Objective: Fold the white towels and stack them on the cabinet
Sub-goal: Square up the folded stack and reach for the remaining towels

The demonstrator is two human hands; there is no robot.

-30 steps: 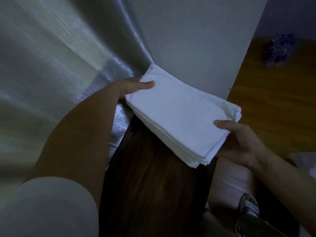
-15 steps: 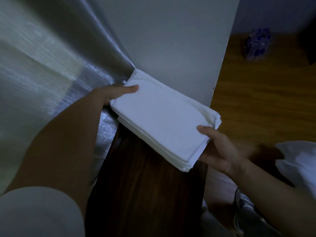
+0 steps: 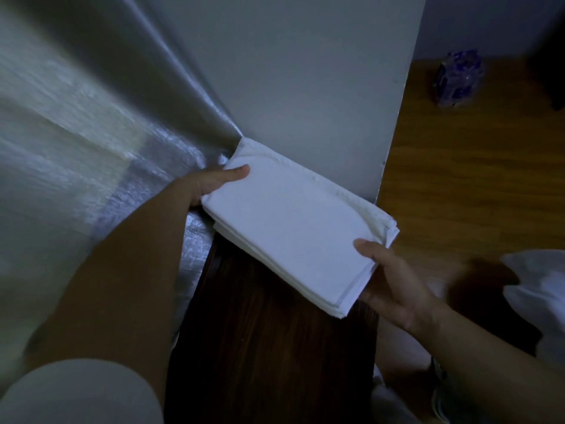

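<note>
towels: I see one folded stack of white towels [image 3: 293, 228] on the far end of the dark cabinet [image 3: 269, 347], against the wall [image 3: 305, 87]; layers too close to count | left hand [image 3: 211, 185]: fingers clamped on its left edge | right hand [image 3: 394, 289]: fingers clamped on its near right corner | one loose white cloth [image 3: 538, 289] at right

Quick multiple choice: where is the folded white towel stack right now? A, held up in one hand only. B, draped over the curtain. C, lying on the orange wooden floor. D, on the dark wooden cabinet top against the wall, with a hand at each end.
D: the folded white towel stack sits at the far end of the dark cabinet top against the wall, with the left hand and the right hand gripping opposite ends.
</note>
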